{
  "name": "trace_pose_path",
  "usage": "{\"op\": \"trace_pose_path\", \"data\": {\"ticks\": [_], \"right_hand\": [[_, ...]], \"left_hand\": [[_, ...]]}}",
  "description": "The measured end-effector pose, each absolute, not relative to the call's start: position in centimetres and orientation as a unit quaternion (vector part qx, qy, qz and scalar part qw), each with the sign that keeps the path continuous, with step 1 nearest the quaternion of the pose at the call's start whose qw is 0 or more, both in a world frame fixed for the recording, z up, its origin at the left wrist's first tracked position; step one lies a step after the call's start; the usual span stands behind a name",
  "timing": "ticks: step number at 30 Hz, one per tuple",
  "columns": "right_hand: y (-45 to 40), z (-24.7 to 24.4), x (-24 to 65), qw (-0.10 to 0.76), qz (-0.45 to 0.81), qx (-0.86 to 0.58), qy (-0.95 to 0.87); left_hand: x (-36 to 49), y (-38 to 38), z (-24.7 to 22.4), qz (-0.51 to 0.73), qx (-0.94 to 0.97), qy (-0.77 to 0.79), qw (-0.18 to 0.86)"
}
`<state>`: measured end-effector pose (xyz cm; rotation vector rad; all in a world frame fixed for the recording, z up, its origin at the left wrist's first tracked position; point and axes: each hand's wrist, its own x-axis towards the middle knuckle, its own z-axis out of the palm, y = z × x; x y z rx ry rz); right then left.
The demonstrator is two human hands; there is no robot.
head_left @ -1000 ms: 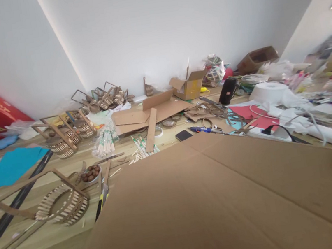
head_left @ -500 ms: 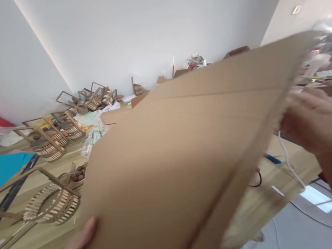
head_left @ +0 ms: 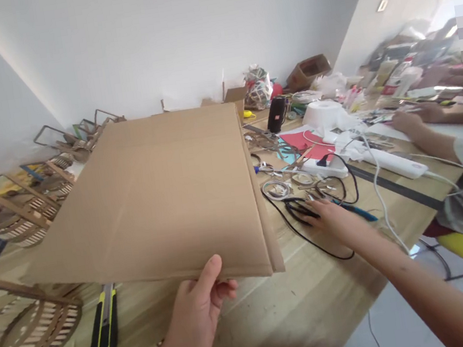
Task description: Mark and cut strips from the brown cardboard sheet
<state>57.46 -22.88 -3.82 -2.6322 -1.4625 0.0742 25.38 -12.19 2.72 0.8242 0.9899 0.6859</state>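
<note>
A large sheet of brown cardboard (head_left: 164, 189), folded double along its right side, lies tilted over the table. My left hand (head_left: 195, 312) pinches its front edge, thumb on top and fingers underneath. To the right of the cardboard, my right hand (head_left: 325, 220) reaches down to a coiled black cable (head_left: 300, 209), its fingers closed about the coil and partly hidden. Left of my left hand, a yellow and black utility knife (head_left: 100, 344) rests on the table, its tip near the cardboard's edge.
Slatted wooden baskets (head_left: 33, 331) stand on the left. Behind my right hand are a white power strip (head_left: 395, 163), red paper (head_left: 308, 144), a black speaker (head_left: 277, 114) and a tissue roll (head_left: 325, 116). Another person's arms (head_left: 425, 127) rest on the table at right.
The cardboard has been lowered and turned flatter. My right hand has let go of its right edge and moved down to the black cable. My left hand has shifted along the front edge.
</note>
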Motion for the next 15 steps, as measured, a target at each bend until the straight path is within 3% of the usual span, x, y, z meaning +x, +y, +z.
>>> {"op": "trace_pose_path", "data": {"ticks": [9, 15], "right_hand": [[-21.3, -3.7, 60.0, 0.055, 0.102, -0.851, -0.512], [-25.2, -4.1, 62.6, 0.158, 0.176, -0.873, -0.426]], "left_hand": [[27.4, -13.0, 0.7, 0.291, 0.368, 0.44, 0.766], [29.2, -12.5, 0.8, 0.275, 0.354, 0.402, 0.798]]}}
